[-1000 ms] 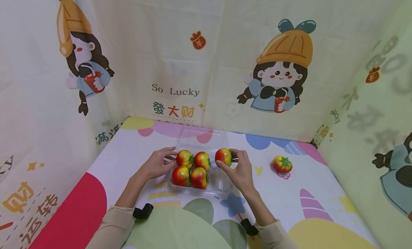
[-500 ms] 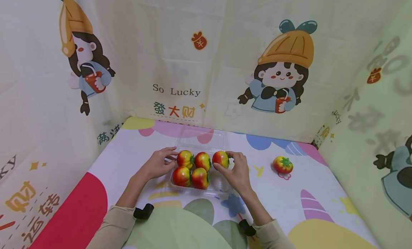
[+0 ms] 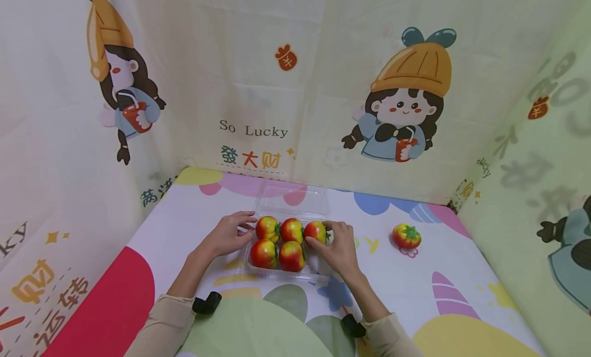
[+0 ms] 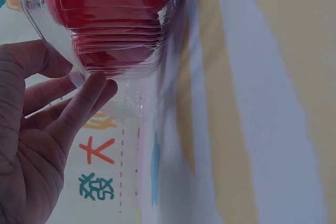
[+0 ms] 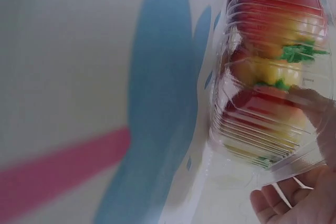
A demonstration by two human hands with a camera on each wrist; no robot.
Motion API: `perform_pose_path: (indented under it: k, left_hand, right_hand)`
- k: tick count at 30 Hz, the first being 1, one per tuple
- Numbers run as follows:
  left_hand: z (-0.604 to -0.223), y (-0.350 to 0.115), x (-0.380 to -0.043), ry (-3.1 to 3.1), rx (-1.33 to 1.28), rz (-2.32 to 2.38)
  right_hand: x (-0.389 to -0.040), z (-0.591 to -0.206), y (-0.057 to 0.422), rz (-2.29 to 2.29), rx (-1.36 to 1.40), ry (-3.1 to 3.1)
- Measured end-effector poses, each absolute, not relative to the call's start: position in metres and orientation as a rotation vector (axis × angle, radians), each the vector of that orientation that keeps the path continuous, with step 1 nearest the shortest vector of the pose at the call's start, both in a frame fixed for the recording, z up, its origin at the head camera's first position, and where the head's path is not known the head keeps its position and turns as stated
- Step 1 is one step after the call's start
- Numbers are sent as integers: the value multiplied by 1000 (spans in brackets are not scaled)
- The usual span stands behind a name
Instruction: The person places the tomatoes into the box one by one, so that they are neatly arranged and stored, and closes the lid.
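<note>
Right fingers (image 3: 336,225) pinch fruit (image 3: 314,230); left fingers (image 4: 83,103) grip box (image 4: 126,70); patterned tabletop (image 3: 240,318), printed cloth walls (image 3: 318,90).

Left hand (image 3: 228,235) and right hand (image 3: 339,245) both pinch, forearms (image 3: 184,275) slanting inward.

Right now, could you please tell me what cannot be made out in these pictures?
Head: part of the held fruit, covered by the right hand.
Head: the underside of the loose fruit, hidden by its own upper side.
Left wrist: the rest of the box, cut off by the top edge.
Right wrist: part of the right hand, cut off by the right edge.
</note>
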State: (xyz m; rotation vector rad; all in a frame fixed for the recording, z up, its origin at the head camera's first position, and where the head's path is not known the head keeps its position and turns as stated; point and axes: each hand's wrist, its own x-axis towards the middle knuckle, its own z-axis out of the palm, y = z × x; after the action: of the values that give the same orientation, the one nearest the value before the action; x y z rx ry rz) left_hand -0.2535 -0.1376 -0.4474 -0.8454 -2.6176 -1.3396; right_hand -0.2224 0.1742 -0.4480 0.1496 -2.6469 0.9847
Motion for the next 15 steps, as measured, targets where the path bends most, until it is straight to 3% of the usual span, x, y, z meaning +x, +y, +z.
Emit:
perform_pose_path:
  k: [15]
  left_hand:
    - [-447, -138, -253, -2617, -844, -1340]
  right_hand:
    - [-221, -446, 176, 962, 141, -2702]
